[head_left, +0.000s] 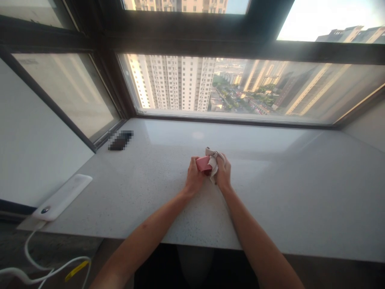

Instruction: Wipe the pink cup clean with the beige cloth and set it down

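Note:
Just above the middle of the pale speckled windowsill (168,176), my two hands meet. My left hand (194,178) is closed around a small pink box-like object (203,163); its exact kind I cannot make out. Bunched in my right hand (224,170) is a whitish cloth (213,162), pressed against the right side of the pink object. Part of the pink object is hidden behind the cloth and my left fingers. A darker red patch shows on its lower side.
A white power strip (64,196) with a white cable (33,249) lies at the left edge. A dark, pixelated item (120,140) sits in the back left corner. Dark window frames (186,40) and glass border the sill at the back; a white wall panel (36,136) stands left.

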Demonstrator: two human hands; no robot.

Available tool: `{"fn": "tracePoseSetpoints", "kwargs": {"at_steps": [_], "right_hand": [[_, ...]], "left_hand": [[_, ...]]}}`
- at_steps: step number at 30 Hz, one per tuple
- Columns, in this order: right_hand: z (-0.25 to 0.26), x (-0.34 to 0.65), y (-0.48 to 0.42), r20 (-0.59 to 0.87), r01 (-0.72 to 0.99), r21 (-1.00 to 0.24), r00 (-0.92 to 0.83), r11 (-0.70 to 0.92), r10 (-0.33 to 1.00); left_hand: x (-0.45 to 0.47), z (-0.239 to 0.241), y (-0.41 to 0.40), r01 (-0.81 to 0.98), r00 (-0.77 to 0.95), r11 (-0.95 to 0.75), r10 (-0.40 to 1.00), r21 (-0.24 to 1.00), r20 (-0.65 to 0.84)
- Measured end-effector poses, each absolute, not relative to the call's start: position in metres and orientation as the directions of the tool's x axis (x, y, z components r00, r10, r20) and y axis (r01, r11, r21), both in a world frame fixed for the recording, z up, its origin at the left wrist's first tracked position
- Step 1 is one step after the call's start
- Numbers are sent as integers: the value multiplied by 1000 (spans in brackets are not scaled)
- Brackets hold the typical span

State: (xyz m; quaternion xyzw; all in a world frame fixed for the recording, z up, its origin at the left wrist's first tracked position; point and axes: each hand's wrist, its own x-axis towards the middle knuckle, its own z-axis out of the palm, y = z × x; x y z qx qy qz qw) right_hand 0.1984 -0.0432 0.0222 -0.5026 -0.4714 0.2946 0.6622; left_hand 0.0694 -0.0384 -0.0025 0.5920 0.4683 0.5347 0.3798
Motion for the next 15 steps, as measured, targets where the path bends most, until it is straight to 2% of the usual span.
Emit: {"fn": "tracePoseSetpoints", "kwargs": {"at_steps": [3, 5, 8, 10, 12, 15], "right_hand": [[33, 209, -48, 521, 391, -828, 270, 402, 809], [41, 214, -51, 611, 552, -700, 135, 453, 780], [52, 211, -57, 642, 691, -522, -68, 500, 764], [56, 203, -60, 634, 704, -479, -135, 524, 761], [53, 197, -59, 628, 645, -545, -109, 535, 771], [38, 197, -48, 501, 378, -829, 170, 413, 849]], "left_hand": [[71, -6, -37, 212, 24, -202, 979, 956, 202], [71, -6, -38, 261, 22, -216, 976, 941, 218], [70, -3, -43, 248, 36, -348, 936, 904, 351], [70, 0, -46, 224, 32, -409, 910, 885, 412], [70, 2, -47, 197, 19, -410, 910, 890, 415], [74, 3, -44, 187, -16, -382, 920, 905, 392]]}}
